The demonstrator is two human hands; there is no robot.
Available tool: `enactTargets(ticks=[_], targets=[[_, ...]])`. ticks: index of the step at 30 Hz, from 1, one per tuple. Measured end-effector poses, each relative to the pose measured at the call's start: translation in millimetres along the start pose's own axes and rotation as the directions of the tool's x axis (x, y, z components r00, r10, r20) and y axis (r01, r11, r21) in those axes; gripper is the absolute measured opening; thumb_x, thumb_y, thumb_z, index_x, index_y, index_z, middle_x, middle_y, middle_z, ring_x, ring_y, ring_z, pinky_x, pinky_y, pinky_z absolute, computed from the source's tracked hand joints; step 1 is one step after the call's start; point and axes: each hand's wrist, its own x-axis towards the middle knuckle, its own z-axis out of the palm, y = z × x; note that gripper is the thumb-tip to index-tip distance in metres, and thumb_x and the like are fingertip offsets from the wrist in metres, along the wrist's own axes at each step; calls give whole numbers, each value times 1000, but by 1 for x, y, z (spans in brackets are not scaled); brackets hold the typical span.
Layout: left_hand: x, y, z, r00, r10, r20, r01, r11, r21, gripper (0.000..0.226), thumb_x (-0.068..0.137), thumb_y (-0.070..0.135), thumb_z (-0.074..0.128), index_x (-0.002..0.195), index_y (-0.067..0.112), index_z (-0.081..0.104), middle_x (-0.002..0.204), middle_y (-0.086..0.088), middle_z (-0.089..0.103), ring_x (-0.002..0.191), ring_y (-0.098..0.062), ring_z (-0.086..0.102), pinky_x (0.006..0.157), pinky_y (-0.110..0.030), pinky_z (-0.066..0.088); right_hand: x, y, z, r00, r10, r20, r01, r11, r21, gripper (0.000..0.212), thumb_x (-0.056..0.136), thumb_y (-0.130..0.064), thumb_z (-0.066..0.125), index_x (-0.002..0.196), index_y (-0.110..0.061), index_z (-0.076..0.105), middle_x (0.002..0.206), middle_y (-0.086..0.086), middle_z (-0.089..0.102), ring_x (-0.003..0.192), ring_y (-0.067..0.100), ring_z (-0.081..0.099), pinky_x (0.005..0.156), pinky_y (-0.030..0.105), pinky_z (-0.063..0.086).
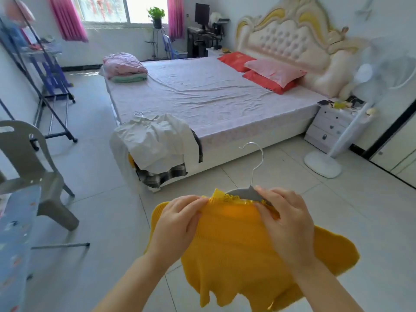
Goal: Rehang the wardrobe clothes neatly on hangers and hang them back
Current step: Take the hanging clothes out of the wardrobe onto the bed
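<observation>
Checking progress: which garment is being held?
The yellow top, gripped by left hand and right hand on a grey hanger; the white shirt lies on the bed.

My left hand (177, 224) and right hand (286, 224), pictured from above, both bare and slender-fingered. My left forearm (135, 280) and right forearm (326, 287) are bare too, uncovered all the way from wrist to the lower edge of the frame.

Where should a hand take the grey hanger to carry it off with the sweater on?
At the wire stem of the grey hanger, just above its body, coming from above. The stem stands bare and upright; the yellow sweater covers the shoulders, where the left hand and right hand pinch the knit.
</observation>
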Motion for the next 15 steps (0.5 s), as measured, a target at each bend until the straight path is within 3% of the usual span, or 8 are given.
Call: enactTargets(ticks=[4,11,15], targets=[[35,-47,9,995,-81,-64,85,995,60,28,88,19,51,109,13,67,105,-3,67,98,-19,60,88,-36,47,53,13,65,998,-62,30,59,994,90,34,73,-21,71,106,-12,69,90,2,64,79,19,56,63,21,47],[123,-117,31,957,-234,-170,257,958,127,30,80,10,59,108,16,68,105,2,67,97,-11,56,87,-30,43,164,45,168,985,-92,149,47,958,281,37,70,-13,79,105,-16,70,93,-1,64,86,18,58,68,24,51],[176,-152,37,933,-291,-213,325,934,145,30,81,10,57,108,16,68,105,2,66,97,-7,54,88,-26,41,228,55,221,976,-114,187,35,923,383,35,71,-15,78,104,-22,70,95,-10,58,88,15,57,72,13,44]])
